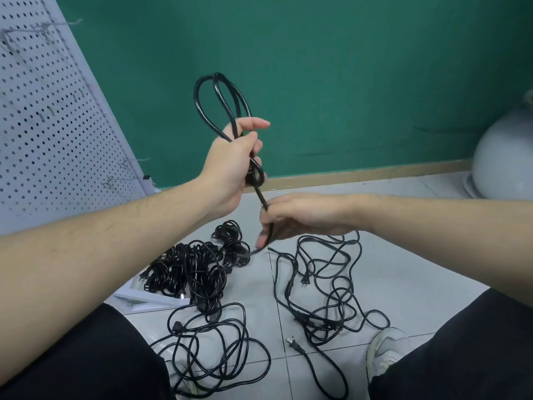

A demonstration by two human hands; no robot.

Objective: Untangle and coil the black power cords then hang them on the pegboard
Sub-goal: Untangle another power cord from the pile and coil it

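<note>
**Coiling a cord over the floor**

My left hand [230, 166] is raised and curled round a half-made coil [222, 105] of black power cord, whose loops stand up above my fist. The same cord runs down and to the right into my right hand [291, 216], which pinches it between thumb and fingers just below the left.

I see no real container. Under my left forearm, a flat white board or tray [144, 303] lies on the floor, and a pile of bundled cords [196, 272] partly rests on it. Nearer my knees, below both hands, one loose tangle [213, 347] sprawls on the pale tiled floor [403, 269]. Another tangle [326, 287] lies under my right hand, and a plug end [294, 344] sits between the two.

The grey pegboard [43, 111] leans to the left of my left hand, with bare wire hooks [127, 163]. A green wall [346, 67] stands behind. A rounded grey object [504, 157] sits far right.
</note>
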